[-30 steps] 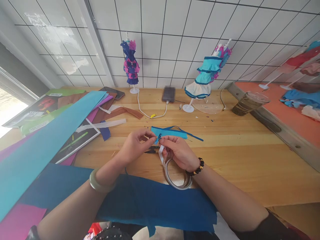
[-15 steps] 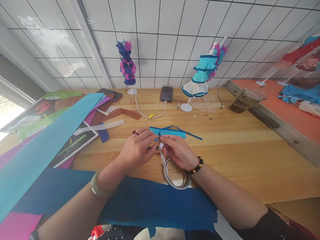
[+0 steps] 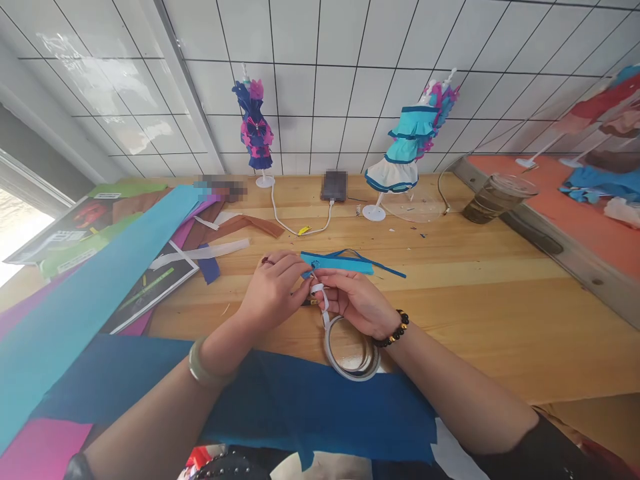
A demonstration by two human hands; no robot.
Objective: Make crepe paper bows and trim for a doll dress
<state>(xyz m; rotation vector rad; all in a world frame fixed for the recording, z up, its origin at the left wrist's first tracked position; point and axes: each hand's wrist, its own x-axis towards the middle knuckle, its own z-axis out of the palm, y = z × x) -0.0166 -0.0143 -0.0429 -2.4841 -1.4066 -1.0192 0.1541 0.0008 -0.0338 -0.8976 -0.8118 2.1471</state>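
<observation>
My left hand [image 3: 274, 288] and my right hand [image 3: 356, 300] meet fingertip to fingertip over the wooden table, both pinched closed. From my right fingers a white strip of tape [image 3: 326, 307] runs down to a tape roll [image 3: 353, 373], which rests below my right palm. What my left fingertips pinch is too small to make out. A small dark blue bit [image 3: 315, 265] shows at the fingertips. Just beyond them lies a light blue paper strip [image 3: 345, 265] with a dark blue edge, and a thin dark blue strip [image 3: 383, 268] trails off to its right.
A wide dark blue sheet [image 3: 320, 407] lies along the near edge. Coloured papers and a long light blue strip [image 3: 100, 310] cover the left side. Two small dress forms, one purple-pink [image 3: 257, 130], one blue-white [image 3: 407, 143], stand behind. A cup [image 3: 500, 198] sits at right.
Both hands remain together, with the fingertips shifted slightly left. The tape strip near my right fingers now curls more. The roll has moved very little.
</observation>
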